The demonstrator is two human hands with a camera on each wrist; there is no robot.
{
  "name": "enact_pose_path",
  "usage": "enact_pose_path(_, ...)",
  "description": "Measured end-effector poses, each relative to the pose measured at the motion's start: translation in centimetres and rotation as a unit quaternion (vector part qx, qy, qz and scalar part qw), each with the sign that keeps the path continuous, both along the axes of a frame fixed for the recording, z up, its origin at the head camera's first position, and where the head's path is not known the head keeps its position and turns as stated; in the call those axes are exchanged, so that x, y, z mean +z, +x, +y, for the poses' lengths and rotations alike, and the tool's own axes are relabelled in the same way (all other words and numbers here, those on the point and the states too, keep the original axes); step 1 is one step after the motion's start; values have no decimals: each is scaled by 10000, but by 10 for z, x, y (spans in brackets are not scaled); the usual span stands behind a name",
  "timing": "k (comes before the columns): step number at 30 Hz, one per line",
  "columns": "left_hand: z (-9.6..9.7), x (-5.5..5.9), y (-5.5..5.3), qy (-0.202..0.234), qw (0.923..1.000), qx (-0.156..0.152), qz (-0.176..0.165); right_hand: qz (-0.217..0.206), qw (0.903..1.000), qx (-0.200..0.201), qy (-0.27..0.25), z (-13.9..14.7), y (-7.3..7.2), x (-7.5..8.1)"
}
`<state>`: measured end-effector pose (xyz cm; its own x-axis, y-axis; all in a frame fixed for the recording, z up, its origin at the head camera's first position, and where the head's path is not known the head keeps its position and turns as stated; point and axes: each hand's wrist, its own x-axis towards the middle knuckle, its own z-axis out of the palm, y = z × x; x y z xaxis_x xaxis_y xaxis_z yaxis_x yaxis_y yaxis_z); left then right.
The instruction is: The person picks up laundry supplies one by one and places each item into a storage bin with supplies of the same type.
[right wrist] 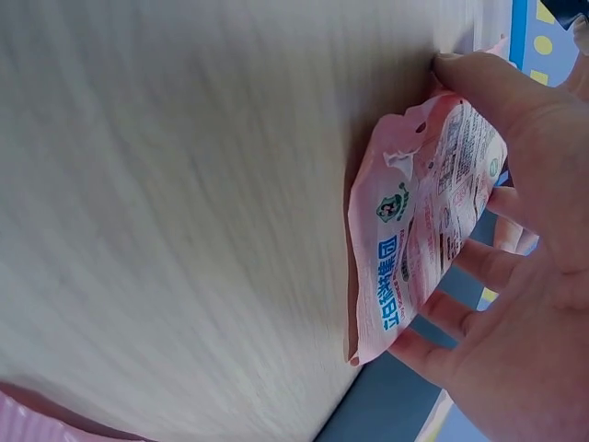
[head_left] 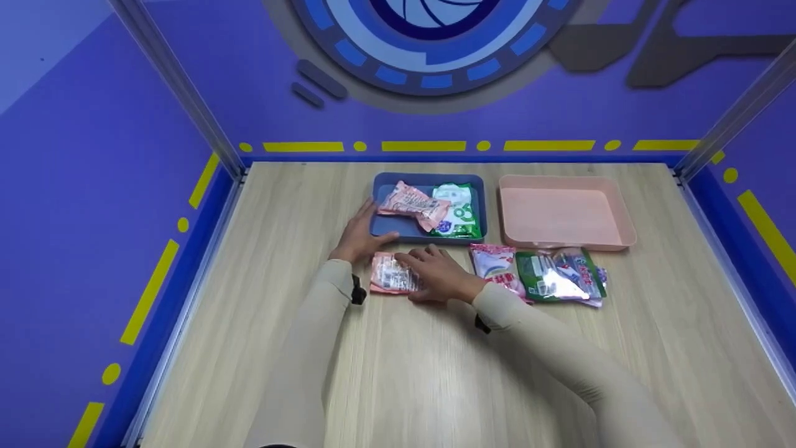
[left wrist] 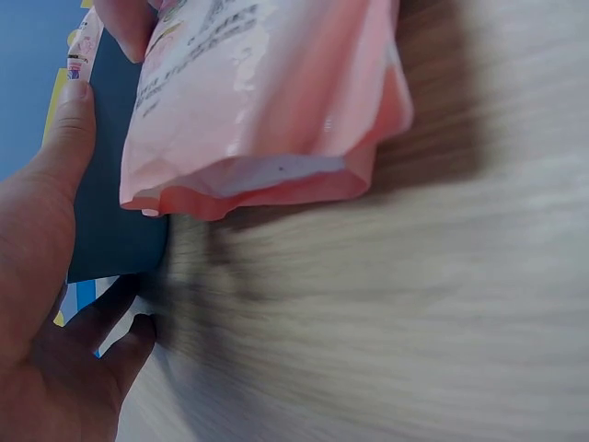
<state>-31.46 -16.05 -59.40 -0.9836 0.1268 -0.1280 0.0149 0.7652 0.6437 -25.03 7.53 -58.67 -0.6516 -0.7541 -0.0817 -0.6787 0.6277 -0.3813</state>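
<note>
Right grip (head_left: 440,275) pinches the pink printed plastic packet (head_left: 390,277) in front of the blue rectangular tray (head_left: 429,239); left grip (head_left: 359,236), uncurled, rests at its left end. Apply light, even edge pressure.

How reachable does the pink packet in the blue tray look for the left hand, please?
Probably yes: the left hand is beside the blue tray, and the pink packet lies uncovered, overlapping the green packet.
</note>
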Motion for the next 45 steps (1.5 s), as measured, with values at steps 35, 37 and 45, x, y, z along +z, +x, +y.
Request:
enact_pose_path(35, 2, -2, -1, 150, 9996, 203, -81, 33, 9997, -215, -147, 7, -1, 5)
enact_pose_path(37, 2, -2, -1, 146, 9998, 162, -27, 137, 9997, -173, -145, 8, 0, 5)
enact_pose_path(45, 1, -2, -2, 96, 9999, 73, -3, 346, 9992, -196, -7, 12, 0, 6)
